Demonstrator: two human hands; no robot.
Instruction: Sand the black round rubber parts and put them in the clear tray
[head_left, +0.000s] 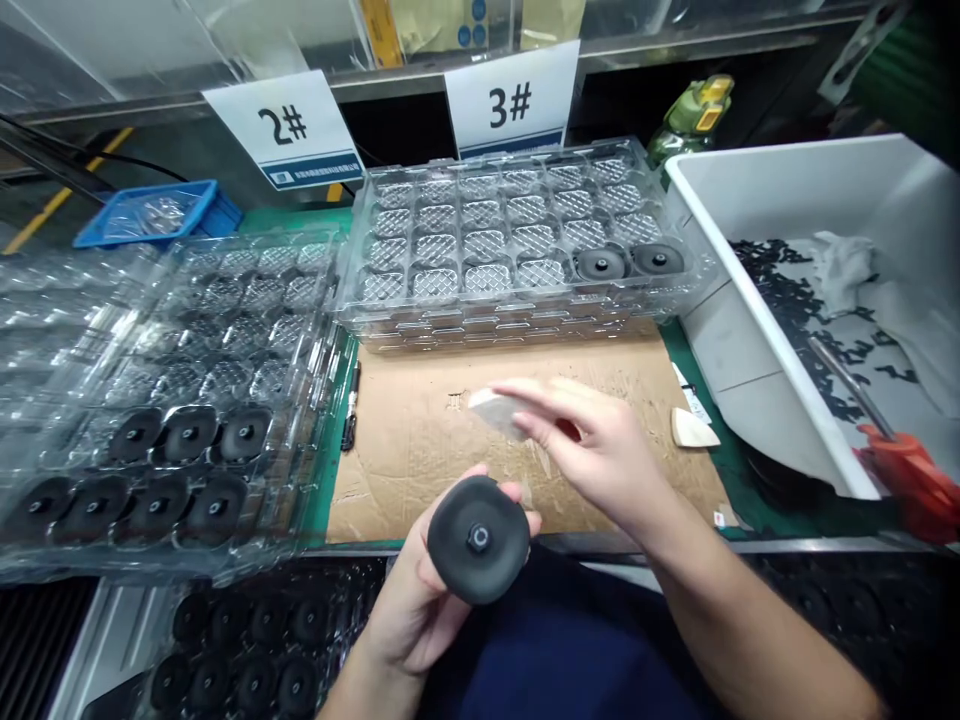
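**benchnoob:** what's the left hand (420, 600) doing with that black round speaker-type disc (478, 540)?

**trayguy:** it's gripping the disc by the rim, fingers curling around the edge, just above the near edge of the cardboard mat (420, 440). The disc is looking rigid, light and a bit matte, so probably not slippery. I'd guess the centre face is the delicate bit, so the rim is the place to be holding it

**benchnoob:** which way is it facing?

**trayguy:** flat face and little centre hub are pointing up toward the camera. It's round, so no real long axis. The right hand (600, 450) is pinching a small pale wedge-like piece (495, 410) just beyond it, fingers partly closing
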